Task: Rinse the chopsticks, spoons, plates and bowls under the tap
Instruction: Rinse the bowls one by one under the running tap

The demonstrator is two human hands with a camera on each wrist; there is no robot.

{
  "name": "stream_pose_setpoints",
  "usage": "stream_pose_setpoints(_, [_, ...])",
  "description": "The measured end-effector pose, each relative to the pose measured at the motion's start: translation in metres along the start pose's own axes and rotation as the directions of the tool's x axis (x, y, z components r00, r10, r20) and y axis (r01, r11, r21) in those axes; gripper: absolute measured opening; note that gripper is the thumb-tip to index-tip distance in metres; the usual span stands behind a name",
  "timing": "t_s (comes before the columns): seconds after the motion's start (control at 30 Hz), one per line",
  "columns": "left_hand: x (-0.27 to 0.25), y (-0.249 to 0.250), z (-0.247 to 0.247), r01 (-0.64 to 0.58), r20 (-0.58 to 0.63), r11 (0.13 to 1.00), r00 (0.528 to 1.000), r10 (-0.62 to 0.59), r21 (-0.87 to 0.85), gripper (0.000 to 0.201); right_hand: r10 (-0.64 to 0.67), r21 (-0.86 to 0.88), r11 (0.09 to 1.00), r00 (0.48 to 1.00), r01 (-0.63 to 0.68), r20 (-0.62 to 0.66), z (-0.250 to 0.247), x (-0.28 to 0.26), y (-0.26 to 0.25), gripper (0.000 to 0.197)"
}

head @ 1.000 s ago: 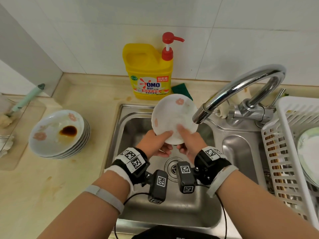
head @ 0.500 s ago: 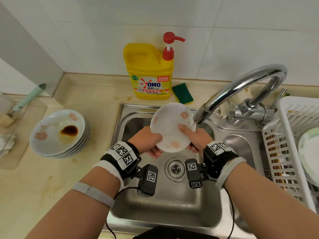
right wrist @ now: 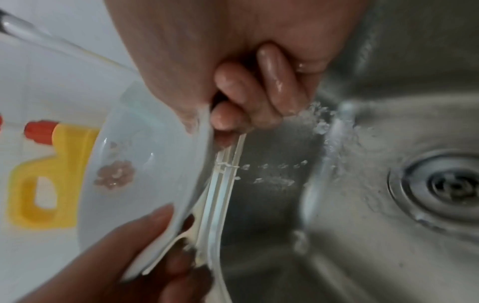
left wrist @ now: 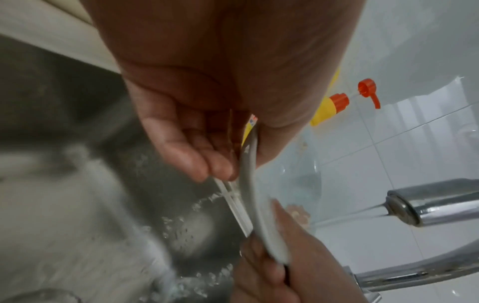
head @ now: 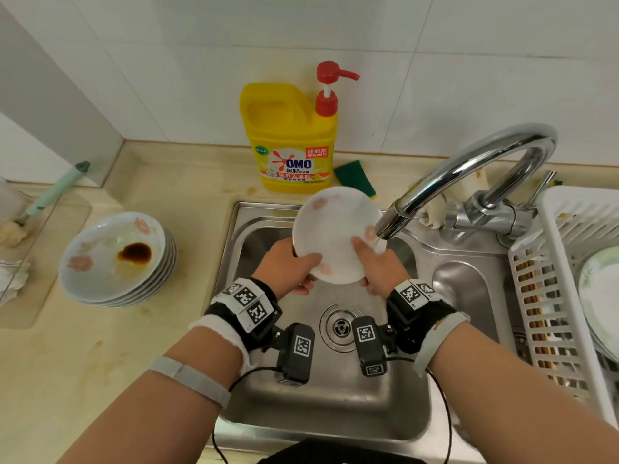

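A white plate with pink flowers [head: 335, 234] is held tilted over the sink [head: 335, 390], its right edge under the tap spout [head: 390, 224]. Water runs from the tap [left wrist: 373, 210] onto the plate and streams off its lower rim [right wrist: 228, 176]. My left hand [head: 288, 266] grips the plate's lower left rim, thumb on the face and fingers [left wrist: 197, 157] behind. My right hand [head: 378, 266] grips the lower right rim, thumb on the face and fingers [right wrist: 241, 96] curled behind. A stack of dirty plates [head: 117, 259] with a brown sauce stain sits on the counter to the left.
A yellow detergent bottle [head: 289, 139] with a red pump and a green sponge [head: 355, 177] stand behind the sink. A white drying rack [head: 569, 269] at the right holds a rinsed plate [head: 599, 293] and chopsticks. A clear tray with a green-handled brush [head: 57, 189] lies far left.
The plate has turned in my hands, its flower marks shifting round the face, and it has stayed by the tap spout. Both hands have shifted their hold on its lower rim.
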State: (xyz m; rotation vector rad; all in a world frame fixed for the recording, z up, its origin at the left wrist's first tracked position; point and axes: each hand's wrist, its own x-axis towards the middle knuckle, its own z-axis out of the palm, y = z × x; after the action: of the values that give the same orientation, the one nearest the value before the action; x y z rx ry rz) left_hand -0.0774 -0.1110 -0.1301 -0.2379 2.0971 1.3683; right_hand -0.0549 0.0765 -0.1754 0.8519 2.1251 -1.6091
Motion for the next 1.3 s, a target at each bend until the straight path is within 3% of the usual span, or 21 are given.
stream_pose_setpoints(0.13, [-0.004, -0.001, 0.024, 0.133, 0.083, 0.976, 0.989, -0.119, -0.176, 0.028, 0.069, 0.327, 0.939, 0.99, -0.105, 0.122, 0.025, -0.012, 0.013, 0.046])
stream_pose_setpoints(0.2, [-0.004, 0.0, 0.027, 0.14, 0.078, 0.965, 0.989, -0.125, -0.222, 0.025, 0.069, 0.362, 0.924, 0.985, -0.123, 0.159, 0.028, -0.016, 0.016, 0.04])
stream_pose_setpoints(0.37, [-0.005, 0.003, 0.016, 0.152, 0.07, 0.97, 0.987, -0.141, -0.187, 0.022, 0.109, 0.234, 0.962, 0.983, -0.141, 0.147, 0.018, -0.005, 0.016, 0.041])
stream_pose_setpoints(0.6, [-0.006, 0.008, -0.007, 0.107, 0.191, 0.972, 0.97, -0.148, 0.209, 0.024, 0.048, -0.121, 0.992, 0.991, -0.033, 0.124, -0.01, 0.008, 0.008, 0.065])
stream_pose_setpoints(0.8, [-0.003, 0.016, -0.016, 0.067, 0.233, 0.911, 0.957, -0.174, 0.406, 0.015, -0.019, -0.188, 0.981, 0.983, 0.054, 0.183, -0.016, 0.003, -0.001, 0.062])
stream_pose_setpoints(0.87, [0.001, 0.011, -0.016, 0.063, 0.182, 0.934, 0.974, -0.134, 0.353, 0.019, -0.048, -0.164, 0.984, 0.988, 0.072, 0.144, -0.016, 0.002, -0.002, 0.058])
stream_pose_setpoints(1.0, [0.001, 0.0, -0.004, 0.032, 0.032, 0.997, 0.999, -0.034, 0.07, 0.014, -0.005, -0.032, 0.999, 1.0, 0.005, 0.015, -0.007, -0.001, 0.001, 0.049])
stream_pose_setpoints(1.17, [-0.004, -0.005, 0.021, 0.166, 0.146, 0.968, 0.979, -0.14, -0.187, 0.029, 0.126, 0.307, 0.938, 0.984, -0.16, 0.127, 0.015, -0.007, 0.019, 0.039])
stream_pose_setpoints(1.3, [-0.004, -0.005, 0.014, 0.175, 0.182, 0.965, 0.973, -0.139, -0.195, 0.031, 0.094, 0.159, 0.98, 0.98, -0.122, 0.173, 0.009, -0.011, 0.025, 0.044])
